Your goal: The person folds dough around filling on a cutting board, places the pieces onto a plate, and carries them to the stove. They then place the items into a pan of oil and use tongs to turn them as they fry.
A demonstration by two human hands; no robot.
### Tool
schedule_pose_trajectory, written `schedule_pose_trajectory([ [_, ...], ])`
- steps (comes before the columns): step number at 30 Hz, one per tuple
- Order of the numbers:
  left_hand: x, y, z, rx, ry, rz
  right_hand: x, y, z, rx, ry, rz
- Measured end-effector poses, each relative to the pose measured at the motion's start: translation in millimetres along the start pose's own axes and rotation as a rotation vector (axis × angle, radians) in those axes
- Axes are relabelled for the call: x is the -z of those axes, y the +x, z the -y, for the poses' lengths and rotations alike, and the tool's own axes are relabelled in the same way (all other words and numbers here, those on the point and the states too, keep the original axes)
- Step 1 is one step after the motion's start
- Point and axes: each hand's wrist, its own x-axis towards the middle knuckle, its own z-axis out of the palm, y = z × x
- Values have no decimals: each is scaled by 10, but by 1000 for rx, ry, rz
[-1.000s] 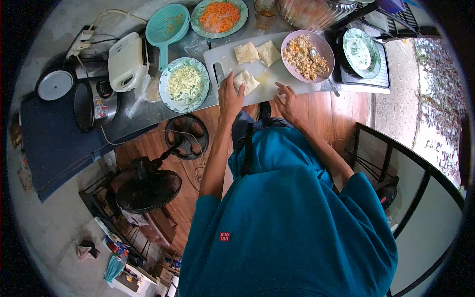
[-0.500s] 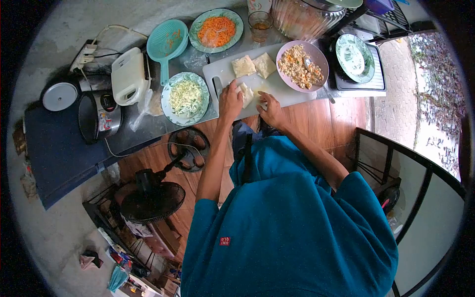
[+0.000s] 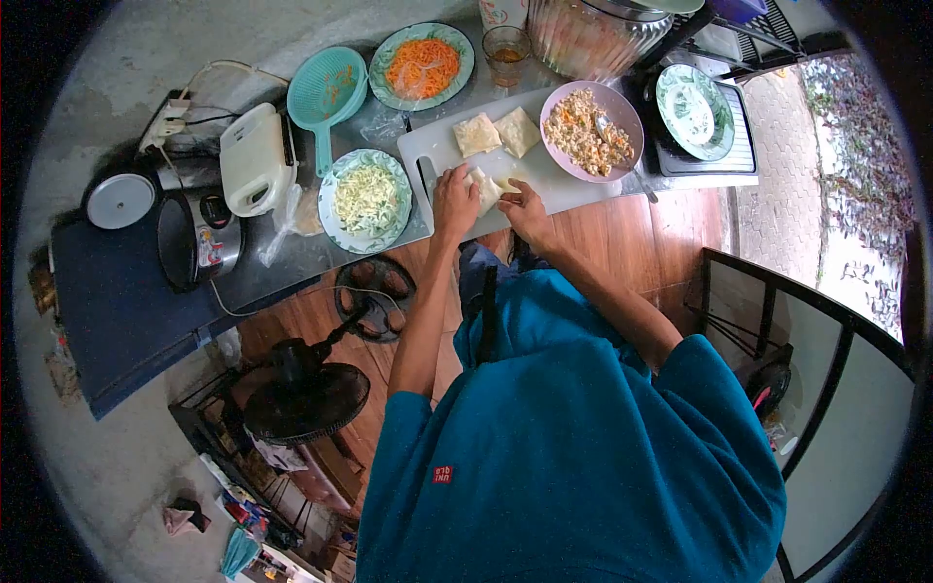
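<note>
A pale, partly folded filled wrapper [image 3: 485, 193] lies on the white cutting board [image 3: 444, 146], near its front edge. At its left side is my left hand [image 3: 454, 204], fingers curled against it. My right hand [image 3: 526, 212] is closed at the right edge of the same wrapper, thumb and fingertips together on its flap. Two square folded parcels, a left one [image 3: 477, 135] and a right one [image 3: 517, 132], sit farther back on the board. To their right stands a pink bowl [image 3: 637, 131] of crumbly filling [image 3: 583, 136] with a spoon [image 3: 604, 122] in it.
Left of the board are a plate of shredded cabbage [image 3: 365, 191], a plate of grated carrot [image 3: 422, 68] and a green strainer [image 3: 328, 89]. A glass [image 3: 506, 55] stands behind. A sandwich maker [image 3: 255, 160] is farther left; a patterned plate [image 3: 695, 112] lies right.
My right hand has come in to the wrapper's right edge and closed there. My left hand stays at the wrapper's left side. The view has shifted slightly.
</note>
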Motion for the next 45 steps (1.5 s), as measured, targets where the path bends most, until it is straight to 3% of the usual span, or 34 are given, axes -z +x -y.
schedule_pose_trajectory([
  [3,-6,10,22,-26,-7,1,-42,6,36,-114,157,-27],
  [10,56,34,-36,-81,15,-104,20,-21,36,-86,134,-54],
  [12,86,-17,-69,10,-162,-220,115,-93,47,-16,79,-41],
  [15,160,-162,-129,163,-339,-203,357,-202,92,-2,25,19],
  [18,238,-243,-339,157,-311,-194,598,-303,-118,84,-116,-95],
  [23,265,-314,-543,110,-461,159,764,-508,-501,-104,-34,-444],
  [28,230,-283,-842,-67,-643,512,637,-1013,-169,-44,257,-802],
  [30,217,-321,-987,-243,-578,562,553,-1265,-197,-67,348,-898],
  [33,-177,-418,-1203,-283,-722,788,681,-1758,-310,-32,509,-972],
  [34,-191,-521,-1454,-168,-924,948,683,-1900,-515,77,442,-1074],
  [36,2,-931,-1848,-143,-799,1048,555,-2416,-765,147,416,-1223],
  [39,-172,-1851,-2401,-334,-698,1229,666,-3625,-1070,47,623,-1327],
  [42,-290,-3021,-2897,-516,-571,1412,462,-4691,-1763,255,875,-1674],
  [44,-486,-3920,-3127,-442,-497,1688,191,-5646,-1897,170,948,-1828],
  [45,-737,-4365,-3053,-604,-469,1770,-25,-6060,-2160,109,990,-1905],
])
